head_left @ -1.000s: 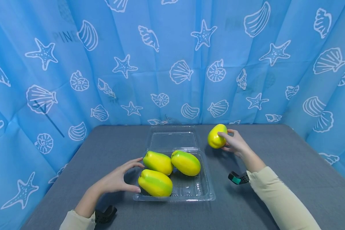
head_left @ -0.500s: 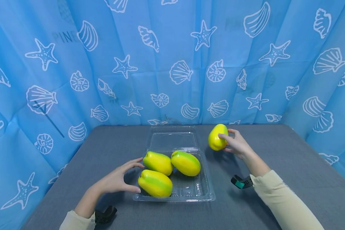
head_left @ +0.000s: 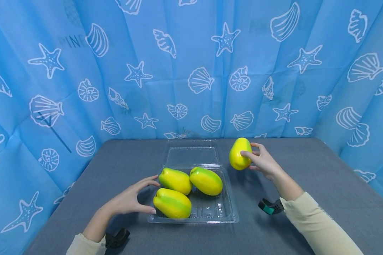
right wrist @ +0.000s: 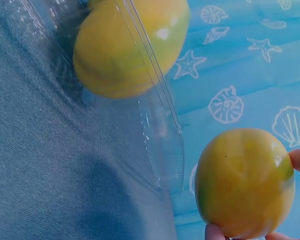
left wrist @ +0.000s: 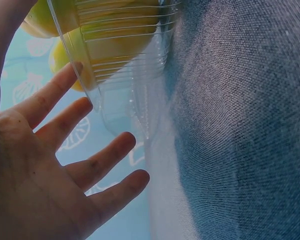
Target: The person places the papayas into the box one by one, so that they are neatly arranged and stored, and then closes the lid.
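My right hand (head_left: 264,161) grips a yellow-green papaya (head_left: 240,154) between thumb and fingers, above the table to the right of the clear plastic container. In the right wrist view that papaya (right wrist: 245,185) shows its rounded end, with fingertips at its side and lower edge. Three more papayas lie in the container (head_left: 210,220): one at front left (head_left: 172,203), one behind it (head_left: 176,180) and one at back right (head_left: 206,181). My left hand (head_left: 131,196), thumb and fingers spread, is at the container's left side; in the left wrist view fingertips meet its rim (left wrist: 70,50).
The container's lid (head_left: 193,154) lies open toward the back of the grey cloth-covered table (head_left: 131,156). A blue curtain (head_left: 185,71) with white shells and starfish hangs behind and at both sides. Black wrist straps (head_left: 116,239) show below the hands.
My right hand tilts the papaya more upright and shifts slightly, while its wrist and sleeve move a little right and down. The left hand and the other papayas stay put.
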{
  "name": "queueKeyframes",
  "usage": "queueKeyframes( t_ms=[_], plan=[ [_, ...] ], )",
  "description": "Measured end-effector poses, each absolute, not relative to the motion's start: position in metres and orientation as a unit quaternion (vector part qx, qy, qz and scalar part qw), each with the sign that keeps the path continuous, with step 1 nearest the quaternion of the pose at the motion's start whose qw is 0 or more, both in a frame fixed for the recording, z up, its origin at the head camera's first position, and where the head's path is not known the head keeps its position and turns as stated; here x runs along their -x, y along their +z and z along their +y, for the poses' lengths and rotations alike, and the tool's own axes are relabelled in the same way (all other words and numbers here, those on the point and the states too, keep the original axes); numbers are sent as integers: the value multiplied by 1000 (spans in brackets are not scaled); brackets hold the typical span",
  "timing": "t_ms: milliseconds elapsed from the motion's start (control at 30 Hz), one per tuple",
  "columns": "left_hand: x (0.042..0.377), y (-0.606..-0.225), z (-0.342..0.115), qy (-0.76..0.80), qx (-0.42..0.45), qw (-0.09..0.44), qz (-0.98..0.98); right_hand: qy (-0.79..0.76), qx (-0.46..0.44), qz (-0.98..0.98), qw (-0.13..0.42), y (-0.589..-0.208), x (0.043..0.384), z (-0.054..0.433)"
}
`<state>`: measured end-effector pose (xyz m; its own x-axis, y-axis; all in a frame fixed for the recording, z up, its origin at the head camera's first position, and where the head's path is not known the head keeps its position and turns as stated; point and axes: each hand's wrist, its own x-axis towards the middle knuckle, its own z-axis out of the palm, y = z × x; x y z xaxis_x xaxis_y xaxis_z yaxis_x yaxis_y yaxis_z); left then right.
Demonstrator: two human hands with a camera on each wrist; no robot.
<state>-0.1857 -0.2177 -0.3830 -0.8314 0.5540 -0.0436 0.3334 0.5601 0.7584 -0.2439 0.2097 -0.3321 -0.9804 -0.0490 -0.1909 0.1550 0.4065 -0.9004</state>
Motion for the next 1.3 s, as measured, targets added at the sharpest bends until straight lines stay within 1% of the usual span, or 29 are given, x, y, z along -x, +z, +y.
queueKeyframes(
  t_ms=[300, 700, 1300],
  plan=[
    [185, -384, -218, 392, -255, 137, 873, -520, -11, 851, 71, -331, 235, 202],
    [185, -384, -218, 394, -254, 137, 873, -504, 19, 862, 56, -327, 224, 194],
    [184, -383, -218, 394, -257, 134, 872, -504, 81, 858, 65, -324, 211, 187]
  ],
)
